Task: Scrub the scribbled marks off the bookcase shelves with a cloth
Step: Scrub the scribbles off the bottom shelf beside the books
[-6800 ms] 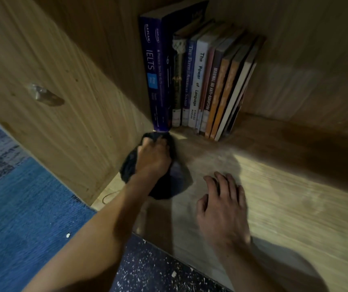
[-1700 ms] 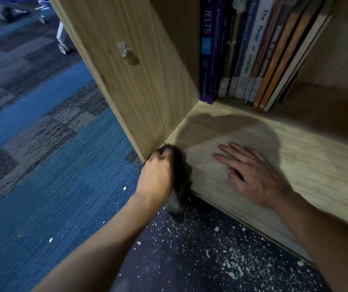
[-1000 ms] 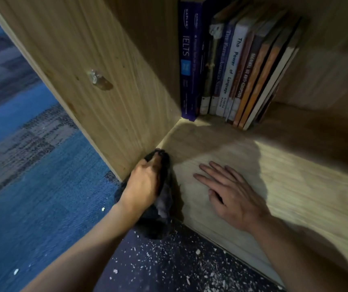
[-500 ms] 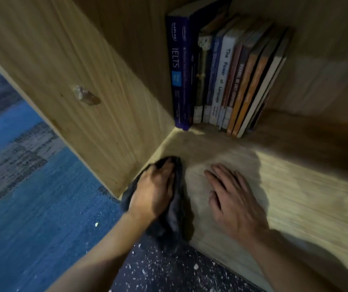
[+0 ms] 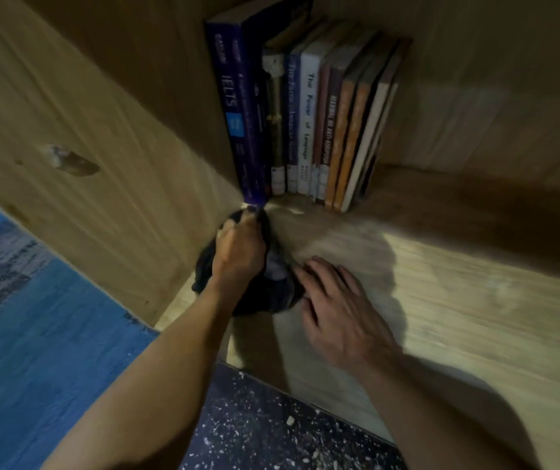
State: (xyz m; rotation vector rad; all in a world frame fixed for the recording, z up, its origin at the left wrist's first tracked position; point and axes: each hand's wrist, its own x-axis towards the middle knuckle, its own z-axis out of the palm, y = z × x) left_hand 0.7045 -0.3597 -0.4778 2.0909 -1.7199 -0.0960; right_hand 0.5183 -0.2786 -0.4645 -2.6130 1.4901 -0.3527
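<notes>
The fingers [image 5: 237,228] of the left hand [image 5: 239,256] are curled down into a bunched dark cloth [image 5: 271,293], gripping it and pressing it onto the light wooden bookcase shelf [image 5: 458,317]. The fingertips reach almost to the foot of the tall dark blue IELTS book [image 5: 237,110]; whether they touch it cannot be told through the blur. The cloth sits in the left corner of the shelf, hard by the wooden side panel [image 5: 102,164], and spreads out under and behind the hand toward the shelf's front edge.

The right hand [image 5: 339,310] lies flat on the shelf just right of the cloth, palm down, its fingers [image 5: 309,269] straight and slightly spread, holding nothing; the nearest ones touch the cloth's edge.

Behind both hands a row of upright books [image 5: 332,120] stands against the back panel, the blue volume at the left end beside the side panel, then white, maroon and orange spines leaning slightly. A small peg [image 5: 56,157] sticks out of the side panel. No scribbles can be made out on the shelf in the dim, blurred view. Left of the bookcase lies blue carpet [image 5: 34,351], and before the shelf a dark floor strewn with pale flecks [image 5: 271,432].
</notes>
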